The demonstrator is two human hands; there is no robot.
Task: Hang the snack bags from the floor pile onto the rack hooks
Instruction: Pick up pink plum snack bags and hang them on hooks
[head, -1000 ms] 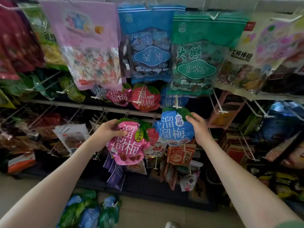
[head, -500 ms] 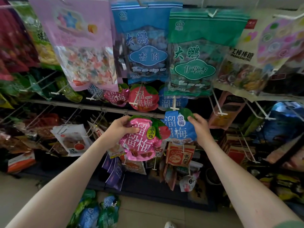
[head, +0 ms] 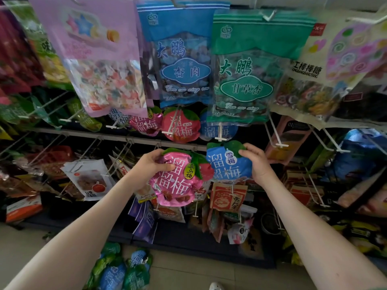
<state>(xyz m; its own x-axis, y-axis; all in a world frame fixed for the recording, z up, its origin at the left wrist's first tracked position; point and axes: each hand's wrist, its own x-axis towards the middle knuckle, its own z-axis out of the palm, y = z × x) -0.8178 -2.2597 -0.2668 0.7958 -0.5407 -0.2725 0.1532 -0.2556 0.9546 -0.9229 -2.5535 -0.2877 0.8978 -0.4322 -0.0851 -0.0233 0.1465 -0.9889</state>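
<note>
pink bag [head: 176,181] has edged right, just beside blue bag [head: 228,164] | left hand [head: 152,166] grips pink bag | right hand [head: 257,164] pinches blue bag below hook [head: 219,132]

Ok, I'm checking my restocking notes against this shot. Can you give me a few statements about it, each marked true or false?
1. The left hand holds a pink bag. True.
2. The right hand is empty. False: it grips a blue bag.
3. Bags lie in a pile on the floor. True.
4. The big green bag hangs left of the big blue bag. False: it hangs to its right.
</note>
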